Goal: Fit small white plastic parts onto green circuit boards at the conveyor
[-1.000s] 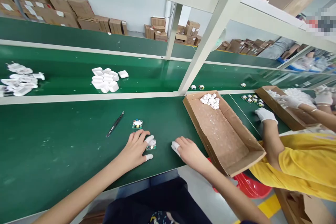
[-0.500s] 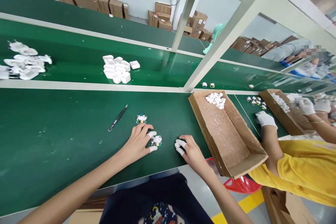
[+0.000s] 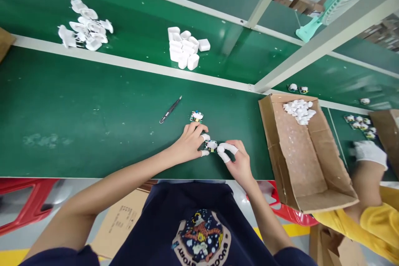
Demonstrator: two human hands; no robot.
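A small circuit board (image 3: pixel 211 146) with a white blob on top lies on the green bench. Its left side sits between the white-capped thumb and index finger of my left hand (image 3: pixel 188 144). My right hand (image 3: pixel 240 162) is at the board's right edge, its white-capped fingertips brought together in a pinch; whatever they hold is too small to make out. Just beyond my left fingers rests a second circuit board (image 3: pixel 196 116). Black tweezers (image 3: pixel 170 109) lie farther left on the bench.
An open cardboard box (image 3: pixel 307 162) with white pieces (image 3: pixel 299 111) stands at right. White housings (image 3: pixel 184 48) and white pronged parts (image 3: pixel 89 29) sit on the shelf. A slanting post (image 3: pixel 324 35) rises behind the box. A co-worker's gloved hand (image 3: pixel 370 153) is at far right.
My right hand has moved left to the circuit board and its fingers have closed together. My left hand stays at the board. The camera view has swung down and left.
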